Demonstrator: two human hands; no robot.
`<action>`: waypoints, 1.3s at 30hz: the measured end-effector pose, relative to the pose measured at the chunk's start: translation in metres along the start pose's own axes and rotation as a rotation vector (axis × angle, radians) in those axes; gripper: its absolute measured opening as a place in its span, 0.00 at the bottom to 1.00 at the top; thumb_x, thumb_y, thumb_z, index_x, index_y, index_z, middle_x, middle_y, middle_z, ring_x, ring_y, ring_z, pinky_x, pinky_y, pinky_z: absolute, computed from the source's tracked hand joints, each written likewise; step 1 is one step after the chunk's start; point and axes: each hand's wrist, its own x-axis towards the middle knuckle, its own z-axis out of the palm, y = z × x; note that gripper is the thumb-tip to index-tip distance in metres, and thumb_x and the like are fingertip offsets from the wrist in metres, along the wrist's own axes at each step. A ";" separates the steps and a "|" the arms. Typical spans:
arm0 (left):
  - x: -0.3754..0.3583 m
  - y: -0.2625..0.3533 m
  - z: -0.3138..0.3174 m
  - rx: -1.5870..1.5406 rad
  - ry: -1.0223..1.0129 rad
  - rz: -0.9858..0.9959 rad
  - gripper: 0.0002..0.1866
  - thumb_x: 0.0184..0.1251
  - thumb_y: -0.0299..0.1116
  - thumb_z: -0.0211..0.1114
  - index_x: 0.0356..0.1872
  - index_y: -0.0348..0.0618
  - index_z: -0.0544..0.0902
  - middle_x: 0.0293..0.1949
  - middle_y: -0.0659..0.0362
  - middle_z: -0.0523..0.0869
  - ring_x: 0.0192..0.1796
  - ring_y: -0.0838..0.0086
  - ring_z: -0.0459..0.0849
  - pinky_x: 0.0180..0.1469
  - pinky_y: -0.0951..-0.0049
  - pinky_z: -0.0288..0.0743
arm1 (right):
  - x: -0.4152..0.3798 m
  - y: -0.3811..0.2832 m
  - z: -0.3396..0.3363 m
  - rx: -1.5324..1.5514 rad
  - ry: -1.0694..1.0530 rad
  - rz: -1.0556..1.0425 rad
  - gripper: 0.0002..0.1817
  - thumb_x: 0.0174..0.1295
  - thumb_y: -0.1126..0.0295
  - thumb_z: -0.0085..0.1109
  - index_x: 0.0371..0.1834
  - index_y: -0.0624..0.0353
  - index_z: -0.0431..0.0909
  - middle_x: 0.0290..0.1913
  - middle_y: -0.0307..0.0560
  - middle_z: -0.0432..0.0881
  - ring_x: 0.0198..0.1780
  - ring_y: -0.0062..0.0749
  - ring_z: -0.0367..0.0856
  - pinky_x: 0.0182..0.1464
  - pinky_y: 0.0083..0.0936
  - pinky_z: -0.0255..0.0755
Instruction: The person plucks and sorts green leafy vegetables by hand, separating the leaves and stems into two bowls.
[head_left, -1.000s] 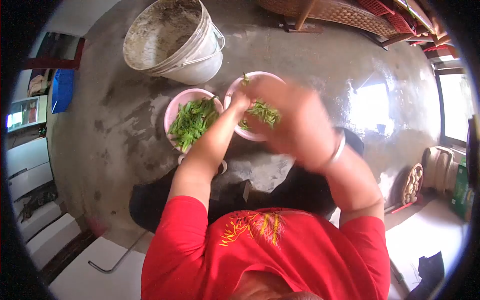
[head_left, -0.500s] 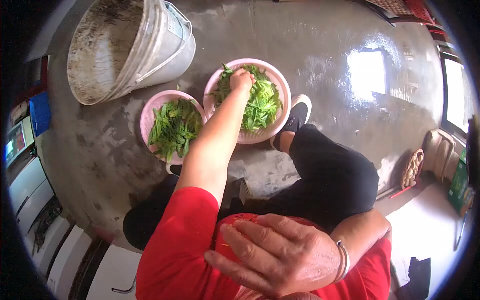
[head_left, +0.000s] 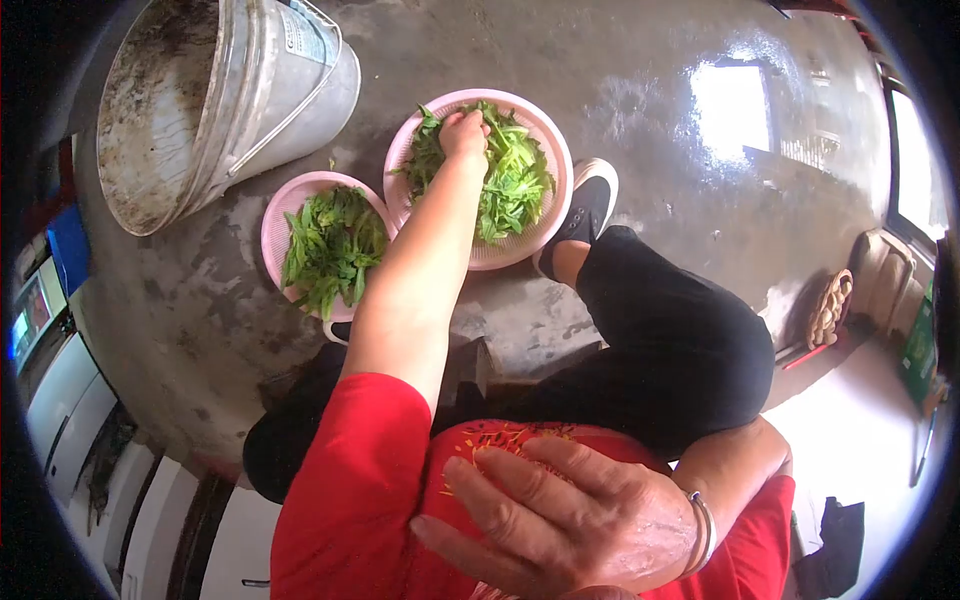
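My left hand (head_left: pixel 465 135) reaches into the larger pink basket (head_left: pixel 558 190), its fingers curled down into the leafy greens (head_left: pixel 520 180); what they grip is hidden among the leaves. To the left of it, a smaller pink basket (head_left: pixel 275 228) holds more greens (head_left: pixel 335 245). Close to the camera, my right hand (head_left: pixel 570 510) is held in front of the red shirt, back of the hand up, fingers spread and holding nothing. A bracelet circles its wrist.
A dirty white bucket (head_left: pixel 290 90) lies tilted at the upper left. My shoe (head_left: pixel 592 200) is beside the larger basket. At the right, a woven tray (head_left: pixel 830 308) with pale items leans near a green box (head_left: pixel 920 350).
The view has shifted, so the baskets and bucket appear farther left and higher. My left hand stays in the larger basket, and my right hand remains before the shirt.
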 end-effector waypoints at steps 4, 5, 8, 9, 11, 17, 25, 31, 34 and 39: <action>-0.028 0.009 -0.018 -0.104 -0.103 0.036 0.06 0.58 0.28 0.61 0.36 0.44 0.75 0.29 0.62 0.79 0.29 0.78 0.79 0.20 0.84 0.64 | -0.004 0.000 0.007 -0.065 0.071 -0.030 0.19 0.54 0.60 0.51 0.46 0.58 0.77 0.44 0.53 0.80 0.46 0.41 0.81 0.46 0.34 0.77; -0.035 0.010 -0.025 -0.147 -0.125 0.042 0.07 0.58 0.28 0.61 0.37 0.44 0.75 0.30 0.62 0.79 0.30 0.77 0.80 0.22 0.85 0.65 | -0.003 -0.002 0.005 -0.061 0.061 -0.030 0.19 0.54 0.60 0.51 0.46 0.58 0.77 0.43 0.53 0.80 0.46 0.41 0.81 0.46 0.34 0.78; -0.048 0.013 -0.043 -0.237 -0.243 0.014 0.10 0.57 0.28 0.61 0.39 0.42 0.72 0.33 0.61 0.79 0.28 0.78 0.81 0.20 0.86 0.64 | -0.006 -0.005 0.011 -0.111 0.078 -0.061 0.19 0.52 0.61 0.52 0.46 0.57 0.78 0.42 0.52 0.80 0.45 0.40 0.81 0.45 0.33 0.77; -0.055 0.014 -0.047 -0.257 -0.267 0.017 0.08 0.57 0.29 0.60 0.37 0.43 0.73 0.31 0.62 0.79 0.29 0.77 0.81 0.21 0.85 0.65 | -0.006 -0.007 0.013 -0.123 0.087 -0.070 0.19 0.52 0.61 0.52 0.45 0.57 0.78 0.42 0.52 0.80 0.45 0.39 0.81 0.45 0.33 0.77; -0.061 0.014 -0.056 -0.229 -0.296 0.056 0.08 0.58 0.30 0.60 0.37 0.44 0.73 0.31 0.62 0.79 0.28 0.78 0.81 0.22 0.84 0.66 | -0.006 -0.009 0.015 -0.129 0.100 -0.083 0.19 0.51 0.61 0.53 0.45 0.56 0.78 0.41 0.51 0.80 0.44 0.39 0.80 0.45 0.32 0.77; -0.093 0.022 -0.077 -0.059 -0.338 0.176 0.08 0.58 0.31 0.62 0.38 0.43 0.76 0.30 0.65 0.81 0.29 0.81 0.79 0.28 0.84 0.68 | 0.000 -0.019 0.012 -0.062 -0.015 -0.087 0.21 0.48 0.62 0.53 0.46 0.55 0.78 0.41 0.50 0.79 0.43 0.36 0.80 0.43 0.29 0.76; -0.117 0.020 -0.094 0.117 -0.301 0.242 0.14 0.61 0.30 0.63 0.45 0.34 0.77 0.32 0.63 0.81 0.26 0.83 0.77 0.25 0.85 0.68 | 0.005 -0.027 -0.004 0.004 -0.263 -0.134 0.24 0.53 0.61 0.44 0.51 0.62 0.73 0.45 0.54 0.78 0.45 0.42 0.78 0.47 0.31 0.71; -0.117 0.016 -0.104 0.075 -0.262 0.113 0.16 0.61 0.30 0.62 0.48 0.33 0.76 0.32 0.61 0.81 0.28 0.80 0.79 0.25 0.85 0.69 | 0.013 -0.029 0.002 -0.051 -0.176 -0.170 0.24 0.45 0.60 0.52 0.48 0.55 0.77 0.42 0.50 0.79 0.41 0.35 0.80 0.43 0.29 0.75; -0.119 0.021 -0.108 0.032 -0.288 0.064 0.12 0.61 0.30 0.62 0.44 0.38 0.78 0.32 0.62 0.82 0.28 0.81 0.80 0.24 0.86 0.69 | 0.000 -0.033 0.020 -0.035 0.015 -0.091 0.19 0.46 0.65 0.57 0.43 0.55 0.80 0.40 0.50 0.80 0.45 0.37 0.80 0.43 0.29 0.75; -0.124 0.028 -0.108 0.022 -0.351 0.051 0.05 0.61 0.30 0.61 0.38 0.44 0.79 0.32 0.65 0.82 0.27 0.82 0.80 0.24 0.87 0.67 | 0.017 -0.031 -0.005 -0.002 -0.267 -0.113 0.27 0.45 0.58 0.50 0.51 0.54 0.76 0.43 0.49 0.78 0.40 0.34 0.80 0.43 0.29 0.76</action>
